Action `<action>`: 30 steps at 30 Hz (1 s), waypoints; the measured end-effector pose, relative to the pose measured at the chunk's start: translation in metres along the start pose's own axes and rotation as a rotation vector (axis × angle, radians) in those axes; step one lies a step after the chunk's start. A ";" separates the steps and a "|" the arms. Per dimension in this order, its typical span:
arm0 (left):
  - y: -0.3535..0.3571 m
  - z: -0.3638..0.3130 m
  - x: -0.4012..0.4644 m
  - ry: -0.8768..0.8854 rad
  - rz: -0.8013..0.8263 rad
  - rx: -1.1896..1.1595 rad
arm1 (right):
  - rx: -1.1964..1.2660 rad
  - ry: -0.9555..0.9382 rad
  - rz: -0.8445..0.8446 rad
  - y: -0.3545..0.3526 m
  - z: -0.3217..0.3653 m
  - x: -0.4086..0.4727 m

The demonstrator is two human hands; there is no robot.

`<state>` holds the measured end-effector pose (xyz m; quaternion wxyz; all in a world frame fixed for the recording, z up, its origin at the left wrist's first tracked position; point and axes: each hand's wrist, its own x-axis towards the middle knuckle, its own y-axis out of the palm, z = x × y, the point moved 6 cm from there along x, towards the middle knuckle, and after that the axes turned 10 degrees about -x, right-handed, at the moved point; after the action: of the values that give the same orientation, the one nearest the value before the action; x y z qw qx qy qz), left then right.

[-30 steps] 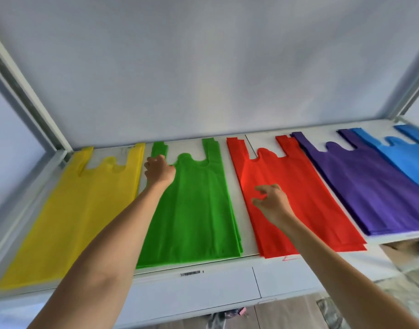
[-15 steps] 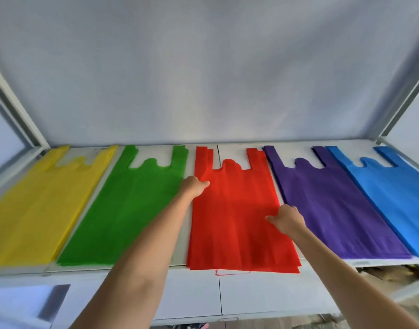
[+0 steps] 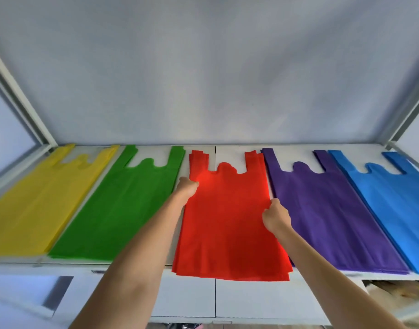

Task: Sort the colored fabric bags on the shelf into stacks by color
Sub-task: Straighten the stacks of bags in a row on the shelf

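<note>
Five flat stacks of fabric bags lie side by side on the white shelf (image 3: 215, 150): yellow (image 3: 37, 205), green (image 3: 118, 210), red (image 3: 227, 222), purple (image 3: 327, 219) and blue (image 3: 393, 210). My left hand (image 3: 186, 187) grips the left edge of the red stack near its top. On the stack's right edge, beside the purple bags, my right hand (image 3: 276, 216) is closed. The red stack's bottom edge overhangs the shelf front.
A grey-white back wall rises behind the shelf. White frame posts (image 3: 21, 103) stand at the left and right (image 3: 408, 110) corners. White drawer fronts (image 3: 251, 302) sit below the shelf, with clutter at the lower right (image 3: 398, 295).
My left hand went from the green stack to the red stack's left edge. My right hand slid across the red bags to their right edge and closed. The view shifted right.
</note>
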<state>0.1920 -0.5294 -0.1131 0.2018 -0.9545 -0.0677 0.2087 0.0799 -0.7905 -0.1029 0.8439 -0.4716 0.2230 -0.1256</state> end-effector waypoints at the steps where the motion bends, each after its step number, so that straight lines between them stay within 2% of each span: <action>1: -0.001 0.001 0.002 -0.003 -0.003 0.012 | -0.054 -0.012 -0.033 -0.001 0.000 0.000; 4: 0.001 0.001 0.003 0.011 0.014 0.082 | -0.110 -0.069 -0.035 0.001 -0.001 0.003; 12: -0.002 -0.004 0.017 0.066 0.051 0.122 | -0.002 -0.134 -0.004 0.004 -0.004 0.013; 16: -0.010 -0.006 0.026 0.061 0.005 0.147 | -0.138 -0.110 -0.117 -0.001 -0.008 0.008; 21: -0.017 -0.008 0.035 0.088 -0.027 0.301 | -0.243 -0.106 0.044 0.018 -0.005 0.002; 30: -0.011 -0.007 0.044 0.131 0.011 0.318 | -0.193 -0.047 0.009 0.016 -0.010 0.008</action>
<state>0.2340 -0.5127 -0.1185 0.3533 -0.9224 -0.0152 0.1554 0.0823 -0.7925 -0.1235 0.8001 -0.5524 0.2165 -0.0887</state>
